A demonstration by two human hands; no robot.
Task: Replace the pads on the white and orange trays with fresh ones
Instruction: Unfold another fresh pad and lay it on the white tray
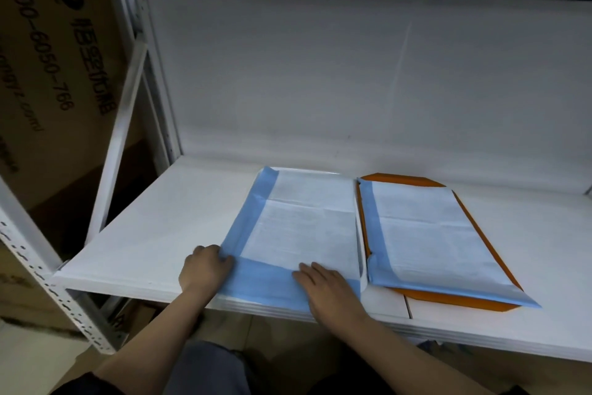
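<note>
Two trays lie side by side on a white shelf. The white tray (363, 266) on the left is almost fully covered by a white pad with blue borders (307, 228). My left hand (205, 268) pinches that pad's near-left blue corner. My right hand (326, 290) lies flat, fingers together, on the pad's near blue border. To the right, the orange tray (474, 228) carries a second blue-bordered pad (426, 234), whose near edge hangs over the tray's front rim.
The white shelf (153, 234) stretches left of the trays, with a white back wall behind. A metal rack upright (48, 282) stands at the left, with a printed cardboard box (48, 74) beyond it. Another shelf sits close overhead.
</note>
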